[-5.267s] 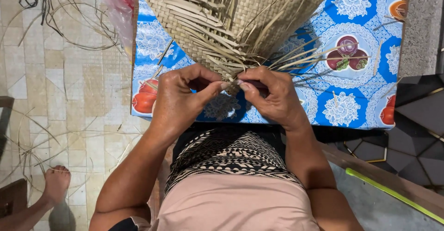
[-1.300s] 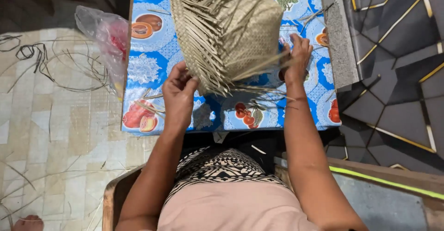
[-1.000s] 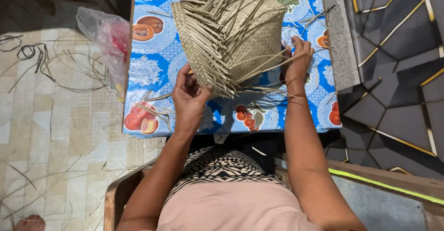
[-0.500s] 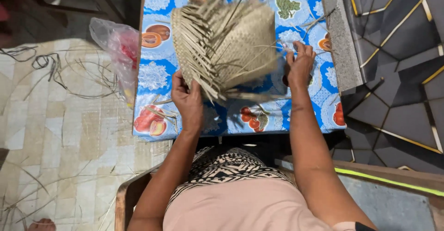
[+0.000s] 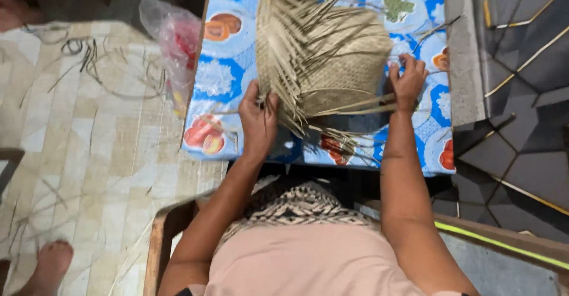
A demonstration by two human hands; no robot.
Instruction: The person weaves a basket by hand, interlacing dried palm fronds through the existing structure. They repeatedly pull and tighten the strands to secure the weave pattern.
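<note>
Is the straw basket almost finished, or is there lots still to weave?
The woven basket already has a tight plaited body. The left hand and right hand grip its sides on the blue tablecloth. Many loose strips jut out unwoven, so the edge looks unfinished.

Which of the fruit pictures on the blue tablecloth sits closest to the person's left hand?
The red fruit picture at the tablecloth's near left corner, just left of the left hand; the orange ones lie farther up.

Home craft corner, fruit-patterned tablecloth [image 5: 237,77], beige tiled floor [image 5: 89,171], loose straw strips [image 5: 89,71], wooden chair [image 5: 157,242]
</note>
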